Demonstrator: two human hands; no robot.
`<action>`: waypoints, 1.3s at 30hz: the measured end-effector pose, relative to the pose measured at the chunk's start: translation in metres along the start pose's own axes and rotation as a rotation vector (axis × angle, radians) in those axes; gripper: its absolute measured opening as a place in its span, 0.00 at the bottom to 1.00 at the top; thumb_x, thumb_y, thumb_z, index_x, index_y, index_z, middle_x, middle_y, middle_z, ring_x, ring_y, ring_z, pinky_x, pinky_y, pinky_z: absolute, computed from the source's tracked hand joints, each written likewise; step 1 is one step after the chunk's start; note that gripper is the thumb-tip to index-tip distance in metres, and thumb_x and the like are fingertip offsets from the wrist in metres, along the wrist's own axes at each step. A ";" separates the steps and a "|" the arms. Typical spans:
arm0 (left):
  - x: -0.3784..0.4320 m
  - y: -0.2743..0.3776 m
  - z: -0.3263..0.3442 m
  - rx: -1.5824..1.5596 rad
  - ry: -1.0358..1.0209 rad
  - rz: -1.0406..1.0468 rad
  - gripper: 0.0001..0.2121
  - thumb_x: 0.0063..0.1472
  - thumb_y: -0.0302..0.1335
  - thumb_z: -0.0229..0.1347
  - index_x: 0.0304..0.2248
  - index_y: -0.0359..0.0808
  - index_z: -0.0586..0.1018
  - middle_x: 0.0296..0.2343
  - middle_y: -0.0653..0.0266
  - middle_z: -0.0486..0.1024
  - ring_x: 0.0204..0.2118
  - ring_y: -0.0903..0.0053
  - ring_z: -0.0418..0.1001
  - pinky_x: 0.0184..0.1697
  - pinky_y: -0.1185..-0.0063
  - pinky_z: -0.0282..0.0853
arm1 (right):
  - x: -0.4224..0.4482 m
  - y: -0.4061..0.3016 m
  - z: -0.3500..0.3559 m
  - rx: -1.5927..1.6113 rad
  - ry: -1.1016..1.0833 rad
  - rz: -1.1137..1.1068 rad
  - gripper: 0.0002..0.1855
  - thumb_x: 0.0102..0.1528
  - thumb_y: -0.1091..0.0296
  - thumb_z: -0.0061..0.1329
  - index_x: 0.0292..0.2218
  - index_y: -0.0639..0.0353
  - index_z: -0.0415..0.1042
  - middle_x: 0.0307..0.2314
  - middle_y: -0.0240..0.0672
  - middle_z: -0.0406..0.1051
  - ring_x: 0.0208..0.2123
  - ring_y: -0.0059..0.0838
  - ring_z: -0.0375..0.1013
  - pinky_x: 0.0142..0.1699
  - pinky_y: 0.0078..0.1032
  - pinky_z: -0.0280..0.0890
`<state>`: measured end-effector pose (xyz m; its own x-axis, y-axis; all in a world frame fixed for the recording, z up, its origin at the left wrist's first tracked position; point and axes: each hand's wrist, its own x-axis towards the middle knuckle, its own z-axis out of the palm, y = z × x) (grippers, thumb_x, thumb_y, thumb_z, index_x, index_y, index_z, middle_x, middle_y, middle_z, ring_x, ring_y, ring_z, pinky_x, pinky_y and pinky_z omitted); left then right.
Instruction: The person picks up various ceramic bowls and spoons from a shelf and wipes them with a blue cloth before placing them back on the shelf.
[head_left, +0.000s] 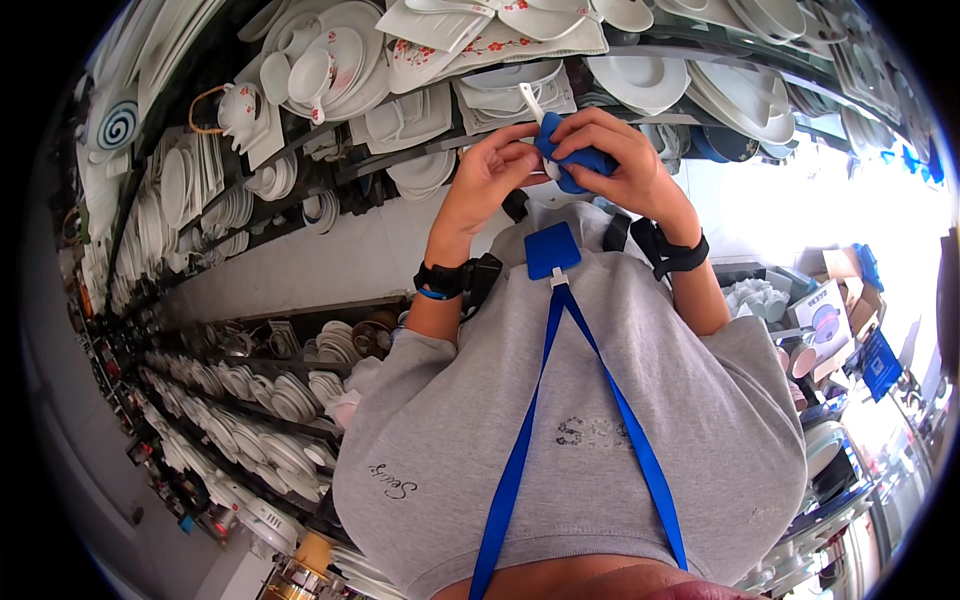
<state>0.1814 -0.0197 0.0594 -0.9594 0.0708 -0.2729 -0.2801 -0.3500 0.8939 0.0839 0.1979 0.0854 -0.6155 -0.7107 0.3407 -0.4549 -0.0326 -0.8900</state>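
Note:
In front of my chest, my left hand (497, 166) has its fingertips and thumb at the edge of a white ceramic spoon (531, 102), whose handle points up and away from me. My right hand (616, 156) grips a bunched blue cloth (581, 160), which wraps around the middle of the spoon. A small white part shows below the cloth between the two hands; the rest of the spoon is hidden by cloth and fingers. Just beyond the hands, stacked white square dishes (514, 97) and a round white plate (637, 79) lie on a shelf.
Dark shelf edges (450, 142) run close beyond my hands. Above them sit white spoons and red-flowered plates (495, 49), with a small teapot (240, 106) at the left. More shelves of stacked dishes (289, 397) stand at my left; boxes (823, 326) and pink cups (802, 361) are at my right.

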 end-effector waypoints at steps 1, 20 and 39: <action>0.001 -0.001 0.000 0.000 0.000 0.001 0.20 0.70 0.24 0.54 0.58 0.28 0.69 0.41 0.58 0.79 0.42 0.75 0.80 0.49 0.73 0.81 | 0.000 -0.001 0.001 0.011 -0.015 0.006 0.15 0.48 0.82 0.58 0.39 0.61 0.78 0.42 0.38 0.74 0.42 0.40 0.77 0.47 0.31 0.73; 0.007 -0.012 0.002 -0.074 0.189 -0.184 0.14 0.70 0.34 0.55 0.46 0.31 0.73 0.32 0.59 0.80 0.30 0.75 0.83 0.32 0.78 0.82 | -0.002 -0.003 0.005 0.093 -0.148 -0.012 0.16 0.45 0.83 0.59 0.38 0.63 0.81 0.38 0.37 0.79 0.39 0.38 0.80 0.43 0.28 0.75; 0.004 0.001 -0.022 -0.187 0.288 0.106 0.11 0.74 0.32 0.48 0.47 0.33 0.69 0.38 0.49 0.81 0.37 0.62 0.85 0.39 0.70 0.84 | -0.010 0.001 0.005 0.010 0.031 0.099 0.14 0.49 0.80 0.59 0.40 0.63 0.81 0.38 0.38 0.79 0.41 0.35 0.79 0.48 0.26 0.72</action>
<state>0.1777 -0.0400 0.0511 -0.9270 -0.2318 -0.2948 -0.1432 -0.5079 0.8494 0.0930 0.2017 0.0801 -0.6767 -0.6889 0.2599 -0.3843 0.0294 -0.9227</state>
